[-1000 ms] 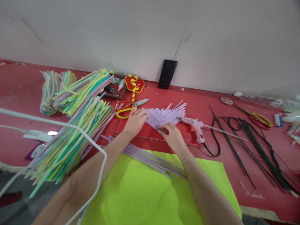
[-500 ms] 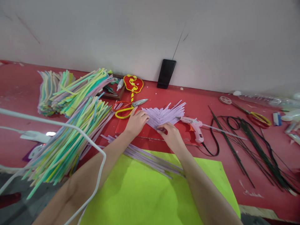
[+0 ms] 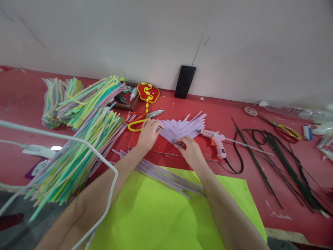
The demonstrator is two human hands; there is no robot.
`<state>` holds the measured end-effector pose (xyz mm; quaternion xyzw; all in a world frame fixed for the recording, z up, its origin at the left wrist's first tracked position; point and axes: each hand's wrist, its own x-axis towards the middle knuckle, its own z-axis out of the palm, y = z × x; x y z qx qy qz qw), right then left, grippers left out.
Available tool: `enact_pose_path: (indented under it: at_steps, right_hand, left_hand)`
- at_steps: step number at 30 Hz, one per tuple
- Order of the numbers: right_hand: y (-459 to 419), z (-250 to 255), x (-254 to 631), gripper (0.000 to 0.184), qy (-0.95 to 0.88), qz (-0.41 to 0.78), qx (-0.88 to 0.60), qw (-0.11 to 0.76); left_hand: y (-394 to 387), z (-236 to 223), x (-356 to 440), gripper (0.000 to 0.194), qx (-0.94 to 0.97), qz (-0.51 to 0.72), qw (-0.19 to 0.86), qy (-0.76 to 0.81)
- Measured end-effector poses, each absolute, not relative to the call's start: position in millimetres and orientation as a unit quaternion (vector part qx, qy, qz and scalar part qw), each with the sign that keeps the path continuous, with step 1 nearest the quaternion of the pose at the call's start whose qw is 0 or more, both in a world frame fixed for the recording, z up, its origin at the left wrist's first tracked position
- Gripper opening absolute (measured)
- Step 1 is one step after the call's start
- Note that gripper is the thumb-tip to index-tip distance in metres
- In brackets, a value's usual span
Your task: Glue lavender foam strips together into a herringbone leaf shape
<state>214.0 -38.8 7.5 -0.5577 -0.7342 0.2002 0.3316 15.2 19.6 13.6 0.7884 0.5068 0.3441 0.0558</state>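
A V-patterned panel of lilac pipe cleaners (image 3: 179, 127) lies on a red board (image 3: 161, 150). At its left edge, the curled fingers of my left hand (image 3: 150, 133) are closed on the end of a pipe cleaner. The thumb and fingers of my right hand (image 3: 188, 149) pinch the panel near its lower point; the fingertips partly cover what they hold. Scissors with red and yellow handles (image 3: 136, 125) lie just behind my left hand. To the right, a pink glue gun (image 3: 220, 147) rests with its nozzle touching the panel's right side.
Loose lilac pipe cleaners (image 3: 166, 178) lie across a lime-green sheet (image 3: 166, 218) in front. Multicoloured pipe cleaner bundles (image 3: 85, 152) fill the left, crossed by a white cable (image 3: 114, 180). A phone (image 3: 185, 81) leans on the wall. Dark green stems (image 3: 288, 166) lie right.
My left hand has shifted slightly left and down along the panel's edge, its fingers more curled. My right hand stays at the lower point.
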Motion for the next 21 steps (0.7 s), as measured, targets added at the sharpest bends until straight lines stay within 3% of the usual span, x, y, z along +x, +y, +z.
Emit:
enact_pose_path:
  at_steps: [17, 21]
  right_hand:
    - [-44, 22, 211, 0.018, -0.733, 0.149, -0.567, 0.345]
    - [-50, 28, 200, 0.030, -0.732, 0.150, -0.559, 0.361]
  left_hand:
    - [2, 22, 17, 0.011, 0.799, 0.418, 0.085, 0.424]
    - [-9, 32, 21, 0.015, 0.829, 0.419, 0.071, 0.364]
